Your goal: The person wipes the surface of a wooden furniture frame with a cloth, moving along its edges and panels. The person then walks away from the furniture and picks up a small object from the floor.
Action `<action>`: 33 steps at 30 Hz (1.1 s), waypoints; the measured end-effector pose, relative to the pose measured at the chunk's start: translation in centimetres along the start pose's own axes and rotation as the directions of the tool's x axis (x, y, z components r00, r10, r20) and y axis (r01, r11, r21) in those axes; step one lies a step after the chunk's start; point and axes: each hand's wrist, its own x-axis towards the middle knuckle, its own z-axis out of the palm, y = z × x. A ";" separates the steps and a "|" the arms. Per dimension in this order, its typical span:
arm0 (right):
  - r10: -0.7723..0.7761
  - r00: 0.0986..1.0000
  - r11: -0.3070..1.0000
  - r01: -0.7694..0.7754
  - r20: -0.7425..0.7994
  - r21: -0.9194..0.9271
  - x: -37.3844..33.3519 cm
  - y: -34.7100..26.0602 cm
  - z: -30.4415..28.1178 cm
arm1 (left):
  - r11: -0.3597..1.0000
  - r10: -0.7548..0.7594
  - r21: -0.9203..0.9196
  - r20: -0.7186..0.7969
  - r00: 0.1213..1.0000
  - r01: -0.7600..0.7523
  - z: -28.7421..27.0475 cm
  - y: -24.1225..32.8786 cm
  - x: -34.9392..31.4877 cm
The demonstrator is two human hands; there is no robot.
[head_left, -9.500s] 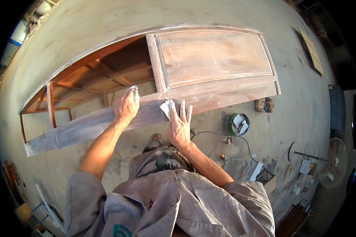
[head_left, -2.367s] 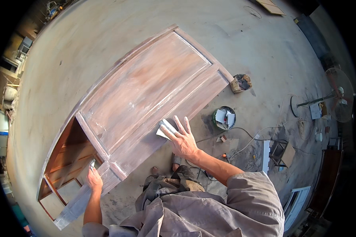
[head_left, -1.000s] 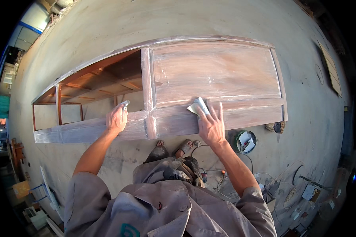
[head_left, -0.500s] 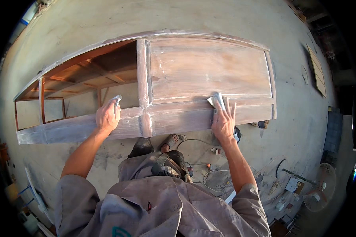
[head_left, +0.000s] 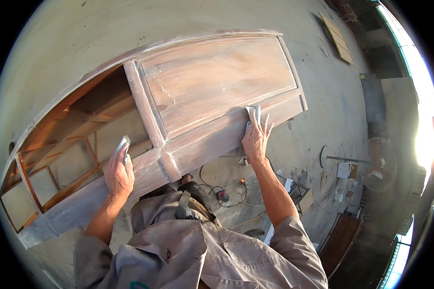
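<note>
A long wooden cabinet frame with pale, whitish dust or finish lies across in front of me. Its flat panel (head_left: 217, 82) sits right of a dusty upright post (head_left: 143, 106). My right hand (head_left: 255, 143) grips a folded grey-white piece of sandpaper (head_left: 254, 114) against the lower rail (head_left: 205, 134), just below the panel's edge. Two of its fingers are spread apart from the sheet. Left of the post, my left hand (head_left: 118, 177) is at the rail by the open bay, pinching another folded piece of sandpaper (head_left: 125, 143) between thumb and fingers.
Bare reddish framing (head_left: 29, 183) shows inside the open bays at left. On the concrete floor lie cables, a red-and-black power tool (head_left: 222, 195) and papers. A standing fan (head_left: 377, 164) is at the right, a slatted board (head_left: 336, 38) at the far right.
My view has turned right, so the cabinet now slants up to the right. The right hand has shifted a little rightward along the rail. Both hands keep their sandpaper.
</note>
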 end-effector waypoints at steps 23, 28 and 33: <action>0.970 0.241 0.053 -0.126 -0.021 0.991 -29.4 -1.3 -4.4 | 0.094 0.282 -0.128 0.954 0.097 0.987 13.2 28.5 -4.8; 0.817 0.502 -0.361 0.061 0.284 0.931 -34.7 -0.8 -6.7 | 0.410 0.159 -0.186 0.979 0.131 0.893 16.9 30.5 -8.7; 0.933 0.309 0.298 -0.374 -0.185 0.878 -37.6 -2.1 -1.5 | 0.697 0.154 -0.080 0.987 -0.040 0.712 17.3 32.3 -12.0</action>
